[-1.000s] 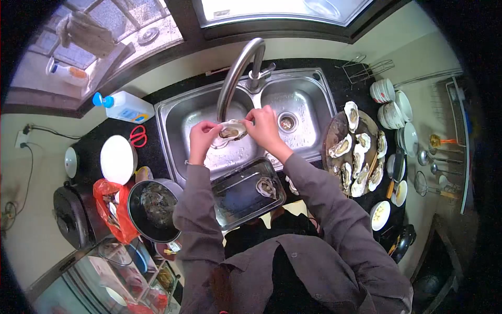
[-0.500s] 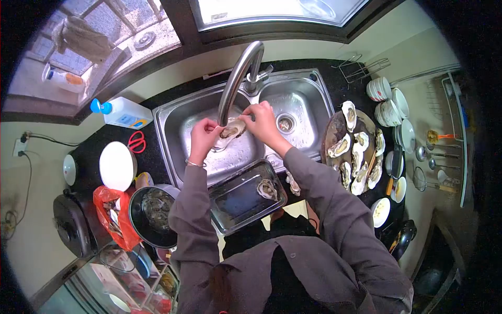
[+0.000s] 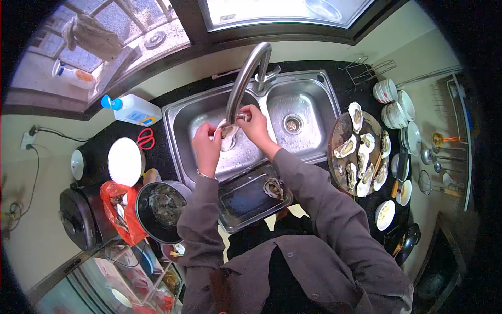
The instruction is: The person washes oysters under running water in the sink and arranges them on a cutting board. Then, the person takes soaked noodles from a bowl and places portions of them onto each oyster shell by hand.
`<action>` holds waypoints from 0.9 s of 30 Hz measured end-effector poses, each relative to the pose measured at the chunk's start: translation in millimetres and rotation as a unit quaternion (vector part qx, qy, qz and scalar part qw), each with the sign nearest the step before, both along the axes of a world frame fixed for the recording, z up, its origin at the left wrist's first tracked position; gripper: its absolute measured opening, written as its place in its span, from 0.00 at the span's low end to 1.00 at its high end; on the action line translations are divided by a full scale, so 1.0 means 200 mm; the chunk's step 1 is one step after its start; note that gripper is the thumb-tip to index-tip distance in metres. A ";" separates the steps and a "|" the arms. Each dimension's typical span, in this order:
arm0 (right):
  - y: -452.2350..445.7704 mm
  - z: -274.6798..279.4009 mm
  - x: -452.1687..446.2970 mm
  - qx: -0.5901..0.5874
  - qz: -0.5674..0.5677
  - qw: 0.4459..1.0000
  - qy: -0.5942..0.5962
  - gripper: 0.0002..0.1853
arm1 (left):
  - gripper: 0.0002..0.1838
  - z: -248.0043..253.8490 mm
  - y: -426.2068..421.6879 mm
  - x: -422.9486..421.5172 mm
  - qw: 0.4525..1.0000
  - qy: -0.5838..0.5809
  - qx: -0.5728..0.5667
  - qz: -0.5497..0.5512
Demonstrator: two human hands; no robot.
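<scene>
- Pinching one edge of an opened oyster [image 3: 228,131], the left hand [image 3: 207,144] had its fingertips drawn close together, a bracelet at its wrist.
- The right hand [image 3: 253,125] held the oyster's other end between curled fingers (the faucet [image 3: 241,86] hid part of the shell).
- That oyster was above the left basin [image 3: 244,153], right by the spout's end.
- The right basin [image 3: 308,107] showed wet metal and a round drain.
- A dark tray [image 3: 238,203] sat at the sink's near edge, with another oyster [image 3: 273,189] at its right end.
- Several more opened oysters lay spread over a round board [image 3: 342,130] to the right of the sink (a pair of chopsticks among them).
- Stacked bowls [image 3: 393,115] stood beyond the board.
- To the left were red-handled scissors [image 3: 146,138], a pump bottle [image 3: 137,111], a white dish [image 3: 125,161], a red bag [image 3: 135,229] and a dark pot [image 3: 151,230].
</scene>
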State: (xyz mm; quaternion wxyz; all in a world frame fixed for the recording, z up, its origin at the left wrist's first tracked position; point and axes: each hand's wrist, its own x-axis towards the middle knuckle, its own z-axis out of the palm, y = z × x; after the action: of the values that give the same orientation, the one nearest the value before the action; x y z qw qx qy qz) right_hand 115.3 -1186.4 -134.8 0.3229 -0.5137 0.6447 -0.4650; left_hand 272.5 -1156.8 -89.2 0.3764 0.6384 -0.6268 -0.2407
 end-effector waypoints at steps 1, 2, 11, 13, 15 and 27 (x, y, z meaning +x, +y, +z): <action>0.01 -0.02 0.02 -0.001 0.000 1.000 0.001 0.12 | 0.08 0.00 0.01 -0.02 0.999 -0.003 -0.032 0.003; 0.02 -0.04 0.05 0.045 0.001 0.998 -0.038 0.13 | 0.07 0.01 0.02 -0.03 0.998 -0.005 -0.063 0.007; 0.04 -0.05 0.07 0.192 0.000 0.980 0.042 0.21 | 0.06 -0.08 0.06 -0.09 0.995 0.037 -0.086 0.039; 0.05 -0.09 0.08 0.180 -0.012 0.979 0.090 0.23 | 0.07 -0.08 0.06 -0.12 0.994 0.028 -0.083 0.061; 0.10 -0.14 0.12 0.077 -0.055 0.995 0.034 0.29 | 0.07 -0.08 0.06 -0.13 0.994 0.025 -0.082 0.072; 0.29 0.17 0.03 -0.087 0.033 0.978 0.188 0.27 | 0.06 -0.26 0.05 -0.15 0.921 0.373 0.029 0.106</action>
State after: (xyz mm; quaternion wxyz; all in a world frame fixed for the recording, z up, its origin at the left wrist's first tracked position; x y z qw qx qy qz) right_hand 120.8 -1128.7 -101.4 0.1655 -0.6391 0.6335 -0.4035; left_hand 242.7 -1147.0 -140.6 0.5878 0.5756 -0.3620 -0.4383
